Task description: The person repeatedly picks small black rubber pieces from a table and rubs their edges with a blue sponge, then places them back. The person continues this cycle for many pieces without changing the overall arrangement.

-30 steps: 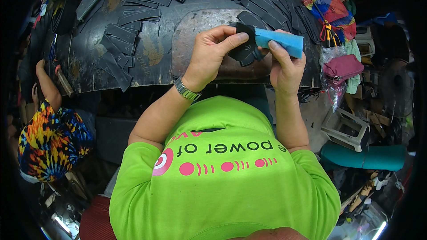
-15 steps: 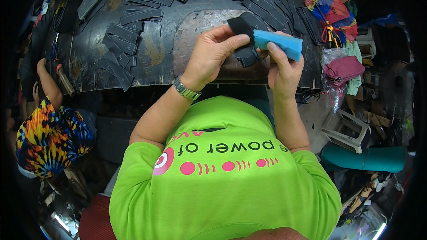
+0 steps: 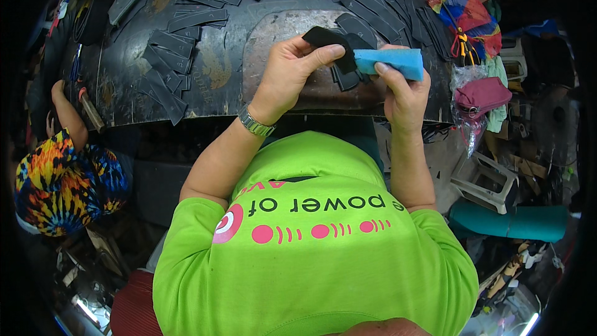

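My left hand (image 3: 297, 65) pinches a bent black strip (image 3: 331, 42), leather-like, between thumb and fingers above the worktable. My right hand (image 3: 405, 90) grips a blue foam sponge block (image 3: 398, 60), thumb along its near side. The sponge's left end meets the strip's right edge; whether it presses on it I cannot tell. Beneath both hands lies a worn brown slab (image 3: 267, 40), with a few more dark strips (image 3: 356, 28) on it, partly hidden by my hands and the piece I hold.
Piles of dark strips (image 3: 171, 53) spread over the dark tabletop (image 3: 214, 96) to the left, back and right. A maroon pouch (image 3: 482, 96) hangs at the right edge. On the left, another person's arm (image 3: 69, 115) reaches the table near a wooden-handled tool (image 3: 92, 112).
The black strip has tilted and spread leftward in my left hand, showing more of its face. My right hand and the sponge have shifted slightly, the sponge now lying more level.
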### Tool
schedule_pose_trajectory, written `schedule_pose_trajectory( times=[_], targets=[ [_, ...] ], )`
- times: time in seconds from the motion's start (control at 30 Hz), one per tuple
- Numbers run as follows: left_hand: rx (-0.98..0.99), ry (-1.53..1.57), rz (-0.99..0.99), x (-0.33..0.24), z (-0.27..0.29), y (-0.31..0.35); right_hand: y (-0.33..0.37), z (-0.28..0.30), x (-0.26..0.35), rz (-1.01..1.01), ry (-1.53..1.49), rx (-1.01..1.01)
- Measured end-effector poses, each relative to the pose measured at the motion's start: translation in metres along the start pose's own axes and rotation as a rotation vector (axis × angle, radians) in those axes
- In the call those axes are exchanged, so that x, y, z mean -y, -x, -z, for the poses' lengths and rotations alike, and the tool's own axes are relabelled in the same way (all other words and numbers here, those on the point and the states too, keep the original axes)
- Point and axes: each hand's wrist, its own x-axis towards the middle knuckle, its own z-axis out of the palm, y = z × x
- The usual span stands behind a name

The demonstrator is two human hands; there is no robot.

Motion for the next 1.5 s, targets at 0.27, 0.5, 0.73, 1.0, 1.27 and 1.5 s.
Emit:
schedule_pose_trajectory(
  times=[0.27, 0.5, 0.73, 1.0, 1.27, 1.5],
  targets=[
    [0.003, -0.043, -0.061, -0.001, 0.001, 0.001, -0.005, -0.008, 0.002, 0.044, -0.064, -0.034],
    [-0.096, 0.141, 0.101, 0.000, 0.005, 0.000, -0.004, -0.008, -0.001, 0.047, -0.019, 0.021],
    [-0.103, 0.486, 0.188, 0.004, -0.004, -0.001, 0.002, -0.014, -0.005, 0.084, -0.122, -0.022],
    [-0.105, 0.617, 0.201, 0.005, -0.009, -0.001, 0.008, -0.023, -0.009, 0.140, -0.122, -0.089],
    [-0.125, 0.661, 0.188, 0.002, -0.009, -0.003, 0.014, -0.019, -0.015, 0.114, -0.040, -0.015],
    [-0.182, 0.083, -0.109, -0.007, 0.003, -0.001, 0.008, -0.015, -0.012, 0.135, -0.025, -0.073]
  ],
)
